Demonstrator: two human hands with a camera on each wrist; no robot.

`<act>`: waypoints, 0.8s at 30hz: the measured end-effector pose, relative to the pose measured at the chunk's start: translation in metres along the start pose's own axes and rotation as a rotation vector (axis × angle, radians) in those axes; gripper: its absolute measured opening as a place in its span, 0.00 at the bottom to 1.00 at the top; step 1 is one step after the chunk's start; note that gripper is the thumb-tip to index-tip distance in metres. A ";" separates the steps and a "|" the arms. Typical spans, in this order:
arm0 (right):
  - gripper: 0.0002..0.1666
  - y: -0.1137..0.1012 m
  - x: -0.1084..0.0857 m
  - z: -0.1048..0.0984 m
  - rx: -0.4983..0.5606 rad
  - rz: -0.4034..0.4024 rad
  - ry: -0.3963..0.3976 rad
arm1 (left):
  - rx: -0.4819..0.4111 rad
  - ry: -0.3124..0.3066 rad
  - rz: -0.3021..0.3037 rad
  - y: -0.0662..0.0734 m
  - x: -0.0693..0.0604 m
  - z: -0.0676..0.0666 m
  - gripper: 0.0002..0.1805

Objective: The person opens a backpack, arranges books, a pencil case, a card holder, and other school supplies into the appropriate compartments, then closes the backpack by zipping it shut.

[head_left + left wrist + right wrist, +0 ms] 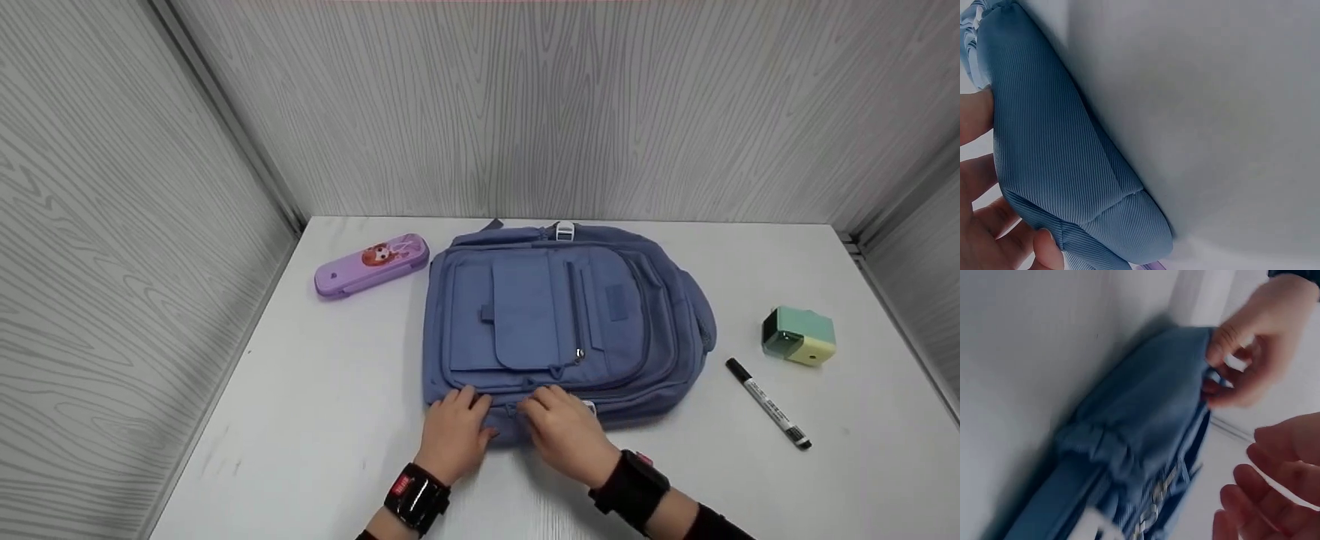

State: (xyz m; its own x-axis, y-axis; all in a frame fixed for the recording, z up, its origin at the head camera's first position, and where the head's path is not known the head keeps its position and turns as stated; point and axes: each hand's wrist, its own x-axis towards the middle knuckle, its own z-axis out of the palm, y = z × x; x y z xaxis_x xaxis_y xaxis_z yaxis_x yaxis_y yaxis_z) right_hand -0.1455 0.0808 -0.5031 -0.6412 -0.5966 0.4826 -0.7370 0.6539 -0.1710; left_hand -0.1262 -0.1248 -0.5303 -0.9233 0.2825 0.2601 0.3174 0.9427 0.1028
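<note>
A blue backpack (525, 315) lies flat on the white table, its front pocket and flap facing up. With thumb and fingers my left hand (452, 435) grips the near edge of the bag, close to its bottom left corner; the right wrist view shows this hand (1264, 343) pinching the fabric. My right hand (566, 431) is at the same near side, by the zipper. In the right wrist view its fingers (1255, 495) are loosely bent, apart from the bag, with nothing between them.
To the left of the bag lies a purple pencil case (373, 265) with a cartoon picture. On the right are a black-capped marker (769, 403) and a small teal and yellow box-shaped object (799, 335). Grey wood-grain walls (480, 112) stand behind and beside the table.
</note>
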 end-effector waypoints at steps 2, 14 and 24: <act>0.12 -0.004 0.004 0.005 -0.035 0.021 -0.080 | 0.004 0.014 0.007 0.001 0.000 0.001 0.24; 0.10 -0.001 0.010 0.014 -0.099 0.164 -0.186 | 0.001 -0.003 -0.008 0.001 0.002 -0.002 0.25; 0.12 0.011 -0.003 0.005 -0.013 0.171 -0.082 | 0.017 0.037 0.009 0.000 0.000 0.001 0.24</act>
State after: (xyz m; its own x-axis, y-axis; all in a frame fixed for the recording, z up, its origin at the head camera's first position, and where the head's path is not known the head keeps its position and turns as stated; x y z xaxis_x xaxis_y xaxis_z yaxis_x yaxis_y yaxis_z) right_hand -0.1528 0.0874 -0.5111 -0.7724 -0.5123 0.3755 -0.6137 0.7543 -0.2333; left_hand -0.1262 -0.1243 -0.5309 -0.9117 0.2848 0.2963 0.3219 0.9430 0.0841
